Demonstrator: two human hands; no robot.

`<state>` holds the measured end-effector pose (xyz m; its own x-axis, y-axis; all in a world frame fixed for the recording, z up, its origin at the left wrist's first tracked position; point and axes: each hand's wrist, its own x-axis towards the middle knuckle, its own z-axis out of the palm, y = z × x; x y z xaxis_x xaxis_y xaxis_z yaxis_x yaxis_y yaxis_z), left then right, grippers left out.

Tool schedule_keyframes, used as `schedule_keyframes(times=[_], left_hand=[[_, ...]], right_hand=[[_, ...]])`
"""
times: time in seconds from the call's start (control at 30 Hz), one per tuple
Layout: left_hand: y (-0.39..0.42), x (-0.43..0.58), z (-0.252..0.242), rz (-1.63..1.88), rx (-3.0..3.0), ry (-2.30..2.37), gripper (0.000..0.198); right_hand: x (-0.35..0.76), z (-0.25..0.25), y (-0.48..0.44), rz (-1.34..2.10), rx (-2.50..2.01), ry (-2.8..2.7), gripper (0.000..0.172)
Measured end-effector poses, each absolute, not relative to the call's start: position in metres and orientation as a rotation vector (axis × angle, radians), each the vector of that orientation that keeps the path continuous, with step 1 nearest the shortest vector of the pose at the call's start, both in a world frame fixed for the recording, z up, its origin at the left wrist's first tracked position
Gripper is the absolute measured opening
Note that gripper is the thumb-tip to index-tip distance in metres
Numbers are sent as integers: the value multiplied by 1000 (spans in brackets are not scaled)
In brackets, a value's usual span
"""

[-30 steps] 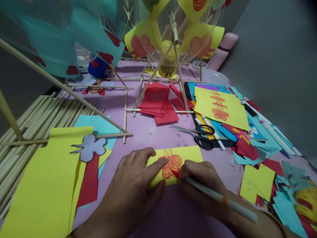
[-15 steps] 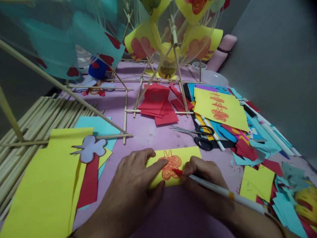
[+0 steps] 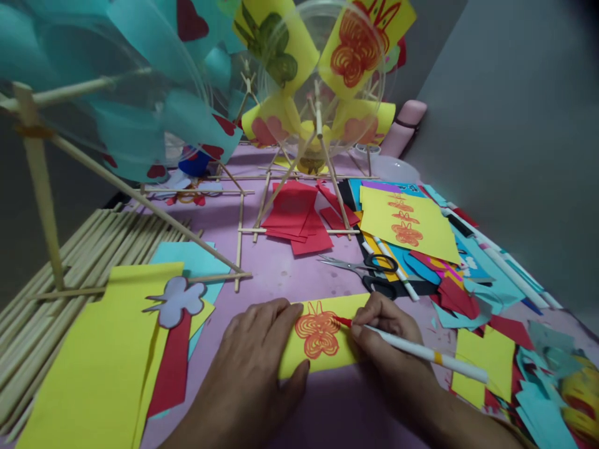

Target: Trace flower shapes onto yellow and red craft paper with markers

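Observation:
A small yellow sheet of paper [image 3: 287,357] lies in front of me, with a red butterfly drawing [image 3: 319,333] made of looping lines. Across its left part rests my left hand [image 3: 262,349], fingers stretched out and the thumb low by the edge. My right hand [image 3: 386,330] pinches a white felt-tip pen [image 3: 421,350], whose red tip touches the upper right wing. Left of my hands, a grey butterfly cut-out [image 3: 175,302] lies over yellow and red paper. Black-handled scissors [image 3: 365,268] lie open beyond the sheet.
Bamboo sticks [image 3: 88,274] are stacked at the left. Stick-framed wheels with yellow paper vanes [image 3: 276,43] and blue ones rise at the back. Red paper pieces [image 3: 299,212] lie mid-table. Paper scraps [image 3: 486,355], markers and yellow tape [image 3: 580,399] crowd the right.
The pen tip has moved from the butterfly's middle up to its upper right wing. My left index finger has drawn back off the drawing. The view has tilted upward slightly.

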<state>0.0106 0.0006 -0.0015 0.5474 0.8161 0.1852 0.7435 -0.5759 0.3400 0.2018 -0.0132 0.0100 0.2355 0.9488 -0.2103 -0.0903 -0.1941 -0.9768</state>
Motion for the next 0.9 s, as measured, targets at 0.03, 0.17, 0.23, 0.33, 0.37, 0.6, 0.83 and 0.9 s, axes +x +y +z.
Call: schedule_keyframes(times=[0.03,0.17,0.23,0.33,0.37,0.6,0.83,0.9], left_hand=[[1,10,-2,479,2565,1322,50],[1,9,-2,497,2578,1316,49],[2,8,-1,512,2584,1302,47],[2,9,1,535,2583,1297,45],[2,9,2,543,2583,1294,45],[3,8,3,566,2606,1268,43],[4,5,-6,654,2648,1249,44],[5,5,-11,677,2667,1253,46]], right_hand=[[202,9,-13,1197,-1404,-875,11],[201,8,-14,1191,-1383,-889,11],[201,9,-14,1192,-1390,-894,11],[200,11,-13,1195,-1389,-898,12],[200,12,-13,1195,-1381,-900,13],[201,11,-13,1165,-1345,-943,14],[207,2,-19,1130,-1377,-1037,12],[206,0,-19,1147,-1370,-1066,10]])
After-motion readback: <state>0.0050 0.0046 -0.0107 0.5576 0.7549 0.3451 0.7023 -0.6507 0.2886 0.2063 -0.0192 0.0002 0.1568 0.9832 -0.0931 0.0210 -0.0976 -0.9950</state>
